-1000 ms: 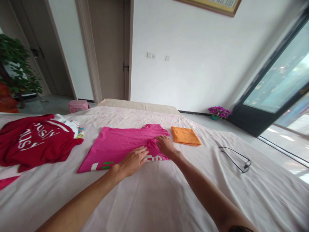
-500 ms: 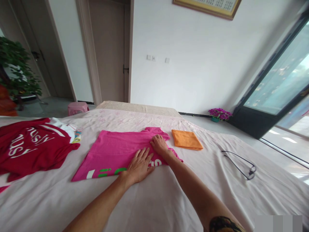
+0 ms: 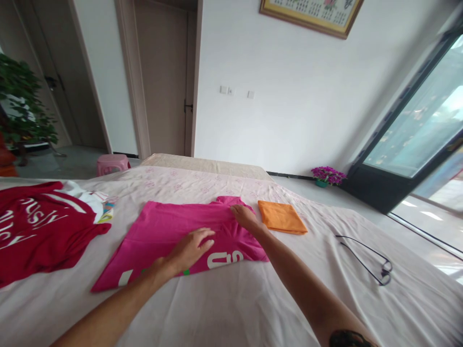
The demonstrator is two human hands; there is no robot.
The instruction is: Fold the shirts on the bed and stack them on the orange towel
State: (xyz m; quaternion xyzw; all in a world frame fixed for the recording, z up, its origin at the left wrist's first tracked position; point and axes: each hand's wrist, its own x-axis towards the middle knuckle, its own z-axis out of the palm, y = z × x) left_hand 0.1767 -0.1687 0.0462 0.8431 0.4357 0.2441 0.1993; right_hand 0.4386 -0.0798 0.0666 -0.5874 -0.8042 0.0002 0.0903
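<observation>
Pink shirt spread flat on the pale sheet, which presumably gives it even support. The 2 hands are apart: the left hand, fingers loosely open, is over the shirt's middle; the right hand is at its sleeve end, seemingly to steady it, though whether those fingers pinch fabric cannot be told. Folded orange cloth lies just beside.
</observation>
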